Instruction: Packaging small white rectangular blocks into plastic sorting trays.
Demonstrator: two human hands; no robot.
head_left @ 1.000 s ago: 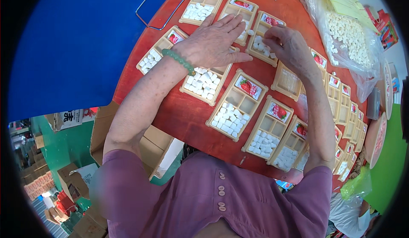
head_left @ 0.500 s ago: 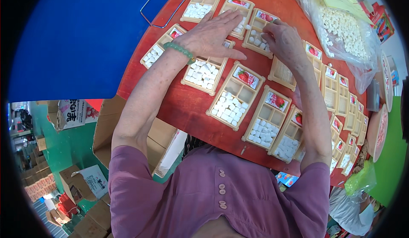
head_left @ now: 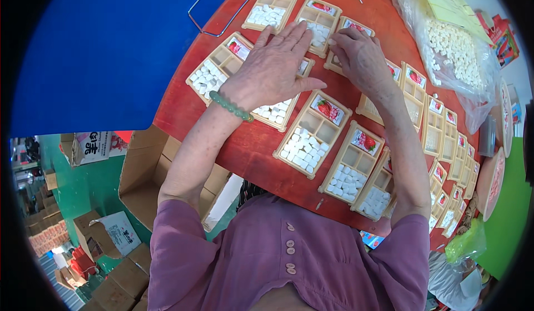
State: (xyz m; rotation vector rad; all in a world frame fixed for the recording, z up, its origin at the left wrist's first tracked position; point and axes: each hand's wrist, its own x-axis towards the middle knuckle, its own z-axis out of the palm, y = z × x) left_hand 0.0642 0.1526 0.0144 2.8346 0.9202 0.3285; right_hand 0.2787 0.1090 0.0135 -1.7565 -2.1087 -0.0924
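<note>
My left hand point(head_left: 272, 69) is spread flat over the beige compartment trays, palm down, with a green bead bracelet point(head_left: 231, 108) on the wrist. Its fingertips reach the edge of a tray point(head_left: 320, 19) holding white marshmallow-like pieces and a strawberry picture card. Fingers curled together, my right hand point(head_left: 362, 60) hovers over the neighbouring tray point(head_left: 332, 63) and hides much of it. A white speck shows at its fingertips, too small to name surely. Partly under my left hand lies another filled tray point(head_left: 207, 78). Closer to me is a tray point(head_left: 303, 149) with its large compartment filled.
More trays point(head_left: 414, 97) run along the red table point(head_left: 250, 158) to the right, several with white pieces. A clear bag of white pieces point(head_left: 453, 47) lies at the far right. Left are a blue panel point(head_left: 105, 55), a metal wire stand point(head_left: 214, 33) and cardboard boxes point(head_left: 142, 169).
The table and trays have shifted slightly right and down in view. My left hand has moved a little nearer me; my right hand has shifted left relative to the trays, its fingers still curled.
</note>
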